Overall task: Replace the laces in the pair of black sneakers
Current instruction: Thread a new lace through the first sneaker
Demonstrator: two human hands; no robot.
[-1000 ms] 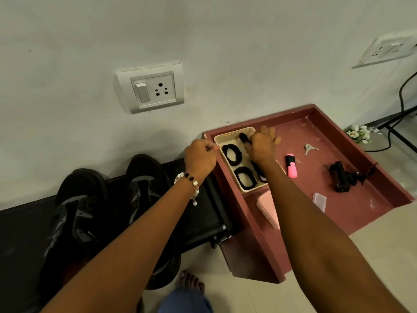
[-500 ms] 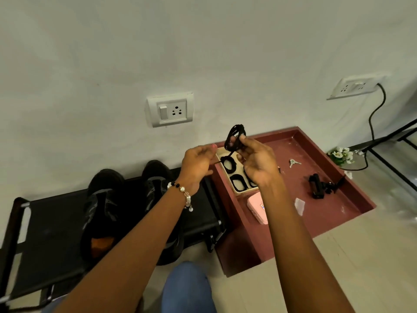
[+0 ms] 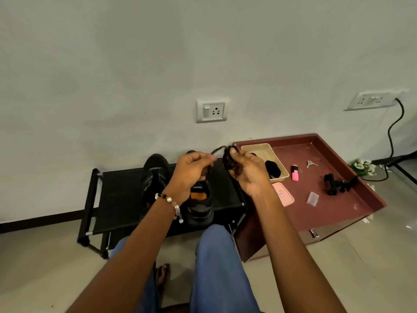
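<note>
Two black sneakers [image 3: 155, 177] stand side by side on a low black rack [image 3: 119, 199], the right one [image 3: 200, 204] showing an orange insole. Above them my right hand [image 3: 248, 170] grips a coiled black lace [image 3: 229, 160]. My left hand [image 3: 191, 171] pinches the loose end of that lace, which stretches between the hands. More coiled black laces [image 3: 273, 169] lie in a beige tray [image 3: 259, 147] on the maroon table. My hands hide part of the right sneaker.
The low maroon table [image 3: 327, 213] with a raised rim holds a pink highlighter [image 3: 295, 172], keys [image 3: 311, 164], a pink case [image 3: 285, 196], a small clear box [image 3: 312, 199] and a black gadget [image 3: 336, 184]. A cable [image 3: 391, 141] hangs from the wall socket at right. My blue-clad legs are below.
My right hand lifted a coiled lace out of the tray and carried it left over the sneakers. My left hand came up and took its end. The view pulled back.
</note>
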